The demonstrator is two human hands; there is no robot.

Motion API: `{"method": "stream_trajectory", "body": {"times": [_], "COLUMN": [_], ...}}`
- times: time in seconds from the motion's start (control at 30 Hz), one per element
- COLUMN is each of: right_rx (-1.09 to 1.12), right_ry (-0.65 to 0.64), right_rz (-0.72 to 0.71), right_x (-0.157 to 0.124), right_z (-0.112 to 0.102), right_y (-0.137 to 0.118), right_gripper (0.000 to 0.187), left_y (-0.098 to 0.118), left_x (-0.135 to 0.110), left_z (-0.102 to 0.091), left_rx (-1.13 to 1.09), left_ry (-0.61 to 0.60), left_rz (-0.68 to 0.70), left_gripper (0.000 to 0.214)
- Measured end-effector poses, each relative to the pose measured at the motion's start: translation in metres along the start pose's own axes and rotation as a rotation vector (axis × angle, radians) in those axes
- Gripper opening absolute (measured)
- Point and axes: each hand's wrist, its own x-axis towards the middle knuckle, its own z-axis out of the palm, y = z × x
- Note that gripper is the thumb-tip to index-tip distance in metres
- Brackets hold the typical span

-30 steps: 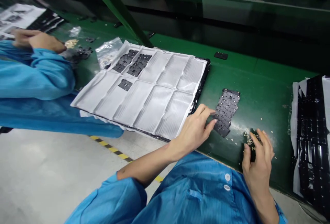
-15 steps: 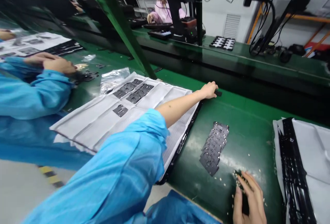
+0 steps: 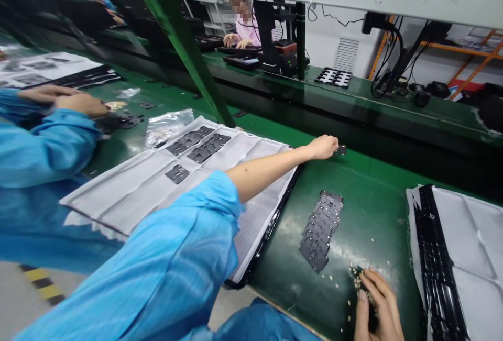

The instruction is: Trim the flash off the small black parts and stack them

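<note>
Head view: left hand [image 3: 323, 147], arm stretched over the white plastic tray [image 3: 129, 184], pinches a small black flat part [image 3: 341, 149] lying on the green belt [image 3: 377, 173]. Right hand [image 3: 375, 307], cut off at the bottom edge, covers something dark among pale crumbs [image 3: 356, 273]; its grip is unreadable.

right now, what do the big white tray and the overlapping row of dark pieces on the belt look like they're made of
White tray: probably thin moulded plastic, semi-glossy; its ribbed pockets catch soft highlights. Row of dark pieces: flat thin plates, matt dark grey with cut-outs; stamped metal or plastic, the look leaves it open.
</note>
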Motion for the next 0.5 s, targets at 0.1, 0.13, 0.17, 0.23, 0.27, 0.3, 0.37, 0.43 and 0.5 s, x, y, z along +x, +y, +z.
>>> {"method": "stream_trajectory", "body": {"times": [0.1, 0.13, 0.17, 0.23, 0.27, 0.3, 0.37, 0.43, 0.5], "right_rx": [0.012, 0.022, 0.049, 0.147, 0.198, 0.252, 0.349, 0.392, 0.421], "right_ry": [-0.004, -0.009, -0.023, -0.032, -0.048, -0.062, -0.124, -0.203, -0.241], "right_rz": [0.009, 0.035, 0.067, 0.177, 0.251, 0.322, 0.414, 0.471, 0.493], "right_x": [0.011, 0.017, 0.024, 0.042, 0.052, 0.061, 0.075, 0.082, 0.083], "right_z": [-0.007, -0.009, -0.011, -0.014, -0.014, -0.013, -0.011, -0.008, -0.007], "right_y": [-0.008, -0.012, -0.019, -0.036, -0.045, -0.055, -0.07, -0.08, -0.083], "right_gripper": [0.022, 0.021, 0.021, 0.022, 0.025, 0.03, 0.039, 0.035, 0.025], "left_y": [0.028, 0.036, 0.043, 0.054, 0.059, 0.064, 0.072, 0.078, 0.08], "left_x": [-0.047, -0.065, -0.084, -0.122, -0.139, -0.156, -0.185, -0.207, -0.224], "left_z": [0.003, 0.004, 0.007, 0.011, 0.013, 0.015, 0.02, 0.027, 0.039], "left_rx": [-0.138, -0.202, -0.298, -0.45, -0.488, -0.495, -0.471, -0.462, -0.5], "left_ry": [-0.111, -0.163, -0.217, -0.287, -0.291, -0.278, -0.221, -0.162, -0.105], "left_rz": [0.112, 0.155, 0.211, 0.323, 0.367, 0.398, 0.431, 0.43, 0.382], "left_gripper": [0.026, 0.023, 0.02, 0.014, 0.012, 0.011, 0.01, 0.01, 0.009]}}
